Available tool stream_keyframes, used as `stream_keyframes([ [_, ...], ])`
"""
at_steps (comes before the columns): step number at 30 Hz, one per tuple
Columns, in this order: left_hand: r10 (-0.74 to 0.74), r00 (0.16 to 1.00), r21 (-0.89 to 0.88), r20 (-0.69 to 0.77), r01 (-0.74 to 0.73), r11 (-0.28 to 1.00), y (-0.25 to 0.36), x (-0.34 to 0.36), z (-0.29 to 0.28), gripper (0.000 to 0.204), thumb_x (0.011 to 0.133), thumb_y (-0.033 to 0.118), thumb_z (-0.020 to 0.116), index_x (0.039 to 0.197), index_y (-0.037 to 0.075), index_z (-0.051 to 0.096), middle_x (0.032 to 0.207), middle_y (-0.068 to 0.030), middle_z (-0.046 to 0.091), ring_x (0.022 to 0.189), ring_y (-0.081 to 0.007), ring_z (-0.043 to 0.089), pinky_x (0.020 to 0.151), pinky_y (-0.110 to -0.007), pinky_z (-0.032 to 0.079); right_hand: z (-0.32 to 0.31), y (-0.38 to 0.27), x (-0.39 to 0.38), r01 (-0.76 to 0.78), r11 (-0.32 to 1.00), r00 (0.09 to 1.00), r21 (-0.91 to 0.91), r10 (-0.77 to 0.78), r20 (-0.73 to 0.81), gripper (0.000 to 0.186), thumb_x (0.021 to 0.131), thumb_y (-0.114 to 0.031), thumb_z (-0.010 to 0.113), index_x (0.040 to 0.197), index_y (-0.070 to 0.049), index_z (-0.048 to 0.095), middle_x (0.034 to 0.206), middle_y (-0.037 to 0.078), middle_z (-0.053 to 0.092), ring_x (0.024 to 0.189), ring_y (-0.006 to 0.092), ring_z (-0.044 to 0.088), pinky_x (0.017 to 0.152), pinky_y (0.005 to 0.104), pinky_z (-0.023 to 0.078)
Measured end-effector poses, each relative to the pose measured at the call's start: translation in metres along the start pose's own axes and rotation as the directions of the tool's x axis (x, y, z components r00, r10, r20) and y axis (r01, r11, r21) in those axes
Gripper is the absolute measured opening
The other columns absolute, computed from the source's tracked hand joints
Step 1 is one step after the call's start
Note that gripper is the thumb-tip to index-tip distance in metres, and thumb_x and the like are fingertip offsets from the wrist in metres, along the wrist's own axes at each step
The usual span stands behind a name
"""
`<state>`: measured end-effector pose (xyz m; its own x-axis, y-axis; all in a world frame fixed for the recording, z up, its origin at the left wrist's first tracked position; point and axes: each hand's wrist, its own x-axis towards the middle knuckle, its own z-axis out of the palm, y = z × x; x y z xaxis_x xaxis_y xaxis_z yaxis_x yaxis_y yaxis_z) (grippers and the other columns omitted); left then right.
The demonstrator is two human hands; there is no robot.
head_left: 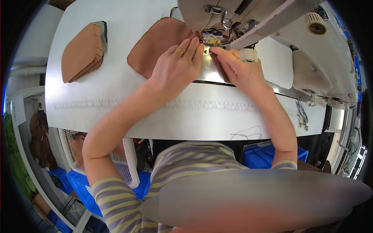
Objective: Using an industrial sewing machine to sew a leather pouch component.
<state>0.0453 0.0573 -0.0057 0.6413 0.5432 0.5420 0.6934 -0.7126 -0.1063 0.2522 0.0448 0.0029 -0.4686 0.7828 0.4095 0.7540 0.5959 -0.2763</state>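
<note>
A brown fabric piece [157, 44] with rounded corners lies flat on the sewing table, its right edge bunched up at the presser foot. My left hand [178, 62] rests over that edge, fingers stretched out flat and close together; its thumb is hidden beneath. On the shiny needle plate [207, 49], the stretched index finger of my right hand [243, 68] touches down just right of the fabric. Its other fingers bend under the palm, and I see nothing held there. The sewing machine head [217, 19] stands above both hands; the needle tip is hard to make out.
A stack of brown fabric pieces [81, 54] lies at the left. Printed ruler marks [194, 104] cross the white table [155, 124]. Thread snips [302, 112] lie right, loose thread [248, 134] at the front edge. Below are a white basket [134, 167] and blue bins [260, 155].
</note>
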Motion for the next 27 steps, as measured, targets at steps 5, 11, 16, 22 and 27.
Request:
stream_keyframes([
  [5, -0.022, 0.711, -0.197, 0.703, 0.223, 0.955, -0.048, 0.010, -0.025, 0.035, 0.081, 0.013, 0.064, 0.114, 0.004, 0.064, 0.117, -0.0102, 0.066, 0.111, -0.0292, 0.062, 0.090, -0.036, 0.051, 0.003, 0.005, -0.002, 0.016, 0.998, 0.999, -0.059, -0.015, 0.030, 0.026, 0.092, -0.016, 0.061, 0.117, -0.020, 0.065, 0.075, 0.001, 0.060, 0.054, 0.0183, 0.060, 0.048, 0.0298, 0.048],
  [11, -0.011, 0.924, -0.216, 0.382, 0.101, 0.971, -0.057, -0.023, -0.009, 0.059, 0.093, 0.040, 0.056, 0.144, 0.014, 0.043, 0.150, -0.0115, 0.037, 0.139, -0.0314, 0.033, 0.110, -0.046, 0.031, 0.005, 0.004, -0.004, 0.038, 0.998, 0.999, -0.043, -0.038, -0.009, 0.031, 0.090, -0.014, 0.063, 0.120, -0.020, 0.063, 0.071, 0.001, 0.057, 0.055, 0.0180, 0.058, 0.048, 0.0299, 0.048],
  [16, -0.223, 0.937, -0.148, 0.269, 0.269, 0.952, -0.019, -0.047, -0.009, 0.067, 0.093, 0.047, 0.055, 0.148, 0.015, 0.036, 0.152, -0.0138, 0.033, 0.141, -0.0326, 0.028, 0.112, -0.050, 0.026, 0.007, -0.004, -0.004, 0.096, 0.995, 0.991, -0.023, -0.094, 0.098, 0.035, 0.087, -0.012, 0.065, 0.121, -0.019, 0.063, 0.073, 0.002, 0.055, 0.058, 0.0194, 0.058, 0.049, 0.0319, 0.049],
  [22, 0.033, 0.988, -0.567, 0.151, 0.059, 0.821, -0.020, -0.044, -0.033, 0.054, 0.081, 0.025, 0.072, 0.129, 0.005, 0.056, 0.137, -0.0118, 0.054, 0.126, -0.0331, 0.050, 0.101, -0.044, 0.044, 0.008, -0.006, -0.001, 0.024, 0.996, 0.984, -0.088, -0.008, 0.180, 0.037, 0.087, -0.013, 0.064, 0.123, -0.020, 0.061, 0.075, 0.002, 0.057, 0.060, 0.0188, 0.059, 0.049, 0.0323, 0.049],
  [27, 0.087, 0.981, -0.473, 0.171, 0.004, 0.881, -0.015, -0.054, -0.046, 0.044, 0.071, 0.013, 0.074, 0.112, 0.002, 0.066, 0.124, -0.0089, 0.063, 0.114, -0.0293, 0.059, 0.090, -0.040, 0.052, 0.007, -0.005, -0.002, 0.044, 0.997, 0.987, -0.056, -0.035, 0.159, 0.037, 0.086, -0.013, 0.066, 0.122, -0.020, 0.063, 0.071, 0.001, 0.057, 0.061, 0.0183, 0.060, 0.048, 0.0321, 0.048],
])
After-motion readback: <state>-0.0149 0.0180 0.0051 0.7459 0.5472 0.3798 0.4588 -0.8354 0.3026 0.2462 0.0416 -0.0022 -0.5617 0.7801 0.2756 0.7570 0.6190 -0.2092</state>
